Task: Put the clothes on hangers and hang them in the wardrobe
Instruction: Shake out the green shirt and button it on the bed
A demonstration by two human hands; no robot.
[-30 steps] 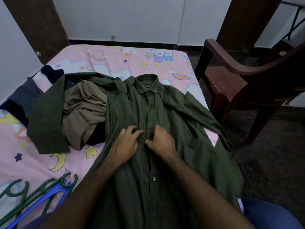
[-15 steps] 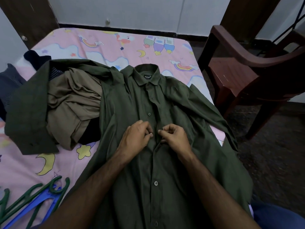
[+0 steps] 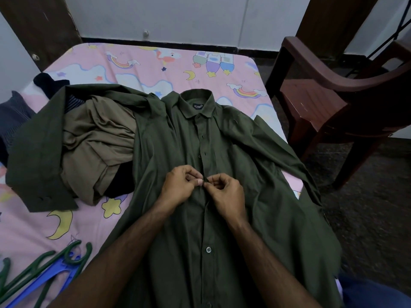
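An olive green shirt (image 3: 244, 152) lies front up on the bed, collar toward the far end. My left hand (image 3: 180, 185) and my right hand (image 3: 224, 192) meet at the middle of its button strip, each pinching the placket on its own side, thumbs and fingertips touching at a button. A brown garment (image 3: 97, 143) lies crumpled to the left, partly under a dark green jacket (image 3: 35, 156). Green and blue hangers (image 3: 44, 274) lie at the near left corner of the bed.
The bed (image 3: 142, 72) has a pink sheet with rainbows and moons. Dark blue clothes (image 3: 13, 114) lie at its left edge. A brown plastic chair (image 3: 333, 101) stands close on the right. A white wall runs behind the bed.
My hands have gone from pressing flat on the shirt to pinching the placket together at a button. The view has shifted slightly.
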